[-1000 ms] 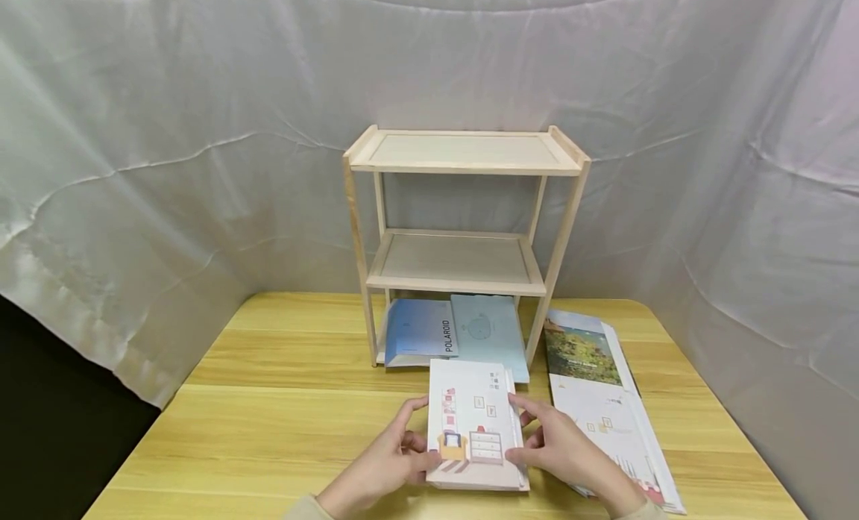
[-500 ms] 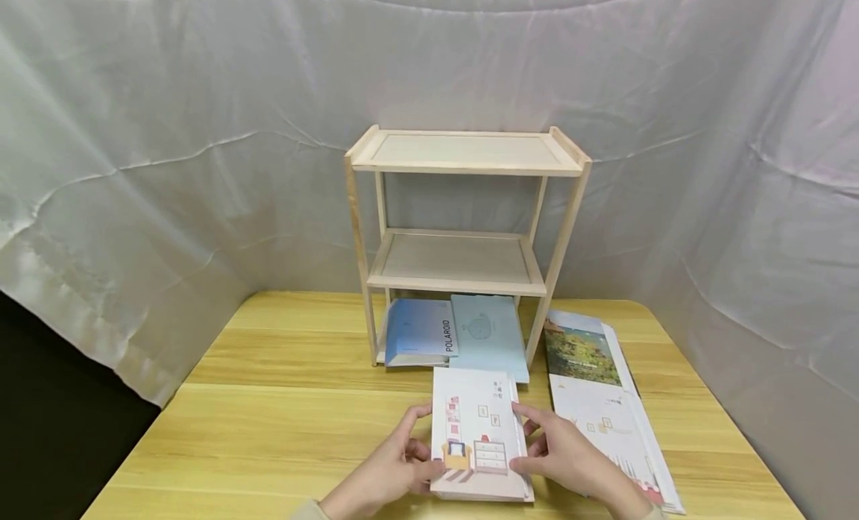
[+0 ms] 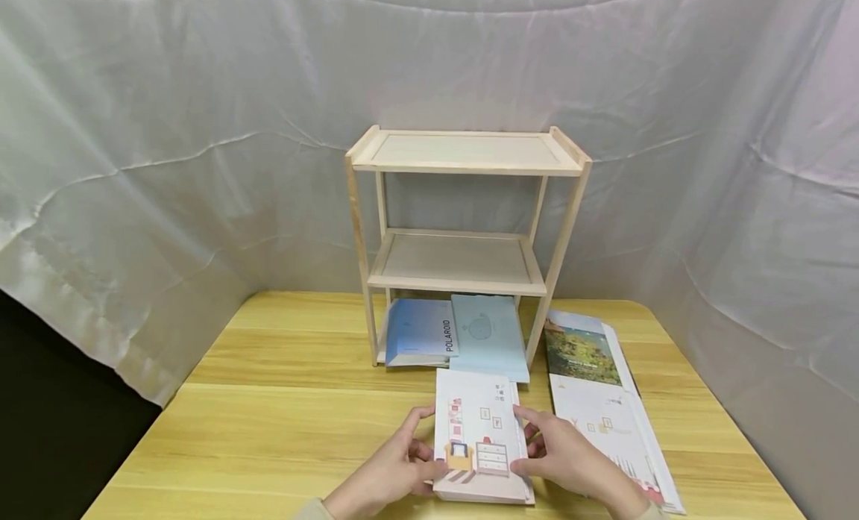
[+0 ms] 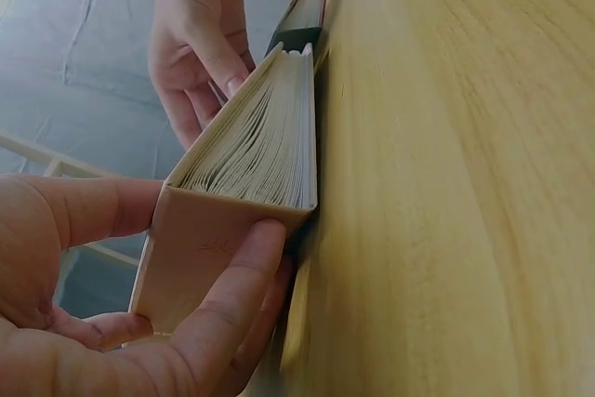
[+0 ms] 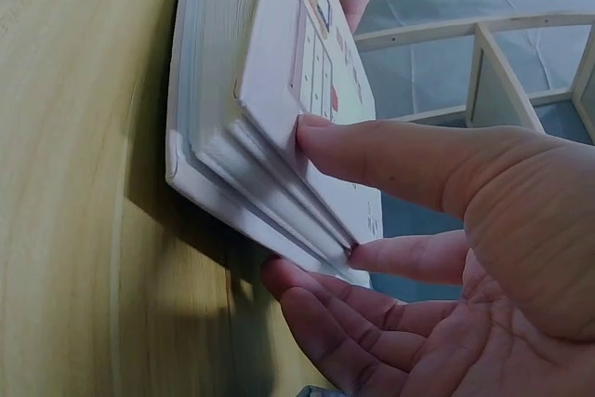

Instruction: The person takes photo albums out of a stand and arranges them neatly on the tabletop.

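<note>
A thick photo album (image 3: 473, 430) with a white cover, printed with an armchair and a chest of drawers, is at the table's front, in front of the shelf. My left hand (image 3: 392, 464) grips its spine side; in the left wrist view the fingers and thumb span the pinkish spine (image 4: 200, 248). On the opposite side, my right hand (image 3: 567, 453) holds the opening edge. The right wrist view has that thumb on the top cover and fingertips at the slightly parted page edges (image 5: 270, 188). The album's underside is hidden in the head view.
Behind the album stands a three-tier wooden shelf (image 3: 463, 285). On its bottom tier lie a blue POLAROID album (image 3: 419, 330) and a pale blue album (image 3: 486, 333), which jut out in front. More albums (image 3: 597, 401) lie along the right of the table (image 3: 268, 430). Grey cloth surrounds it.
Both hands and the album have shifted slightly toward me and to the right, mostly in the first half second. The shelf and the other albums stay where they were.
</note>
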{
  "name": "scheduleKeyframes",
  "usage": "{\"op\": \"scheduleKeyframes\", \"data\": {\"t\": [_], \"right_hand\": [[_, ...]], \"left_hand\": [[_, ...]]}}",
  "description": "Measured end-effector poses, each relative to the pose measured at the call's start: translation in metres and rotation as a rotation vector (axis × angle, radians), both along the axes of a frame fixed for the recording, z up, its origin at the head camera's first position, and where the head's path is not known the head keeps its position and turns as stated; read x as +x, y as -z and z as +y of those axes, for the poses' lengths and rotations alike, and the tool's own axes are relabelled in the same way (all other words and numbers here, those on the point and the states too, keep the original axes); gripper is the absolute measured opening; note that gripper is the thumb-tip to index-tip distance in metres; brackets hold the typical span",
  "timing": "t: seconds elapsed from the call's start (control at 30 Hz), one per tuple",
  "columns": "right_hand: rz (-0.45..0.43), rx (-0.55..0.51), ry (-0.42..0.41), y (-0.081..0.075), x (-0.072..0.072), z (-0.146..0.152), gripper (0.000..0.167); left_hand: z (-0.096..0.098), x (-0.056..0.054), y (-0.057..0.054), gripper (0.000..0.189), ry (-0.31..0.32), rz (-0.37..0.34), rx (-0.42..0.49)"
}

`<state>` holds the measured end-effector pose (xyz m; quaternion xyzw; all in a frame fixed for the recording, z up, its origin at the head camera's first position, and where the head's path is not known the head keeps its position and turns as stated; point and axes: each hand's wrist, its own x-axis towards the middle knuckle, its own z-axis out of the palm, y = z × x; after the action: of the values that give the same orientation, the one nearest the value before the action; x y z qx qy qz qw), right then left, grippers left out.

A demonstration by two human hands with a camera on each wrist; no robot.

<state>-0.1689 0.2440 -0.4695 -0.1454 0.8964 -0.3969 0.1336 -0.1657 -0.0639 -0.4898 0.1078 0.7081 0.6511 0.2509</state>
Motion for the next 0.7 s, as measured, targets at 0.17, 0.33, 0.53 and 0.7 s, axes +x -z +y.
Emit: {"op": "scheduleKeyframes", "data": {"t": [0.17,0.33,0.53,0.7], "right_hand": [[-0.017,0.021,0.008,-0.002,-0.001,-0.002,0.089],[-0.019,0.029,0.012,-0.002,-0.004,-0.003,0.088],[-0.02,0.035,0.011,-0.001,-0.006,-0.003,0.087],[-0.027,0.05,0.018,-0.002,-0.006,-0.004,0.087]], "left_hand": [[0.001,-0.001,0.0,0.084,-0.001,0.0,-0.005],[0.001,-0.004,0.0,0.085,0.004,-0.004,0.015],[0.001,-0.01,0.003,0.082,-0.005,-0.024,0.03],[0.001,-0.012,0.005,0.082,-0.007,-0.034,0.037]]}}
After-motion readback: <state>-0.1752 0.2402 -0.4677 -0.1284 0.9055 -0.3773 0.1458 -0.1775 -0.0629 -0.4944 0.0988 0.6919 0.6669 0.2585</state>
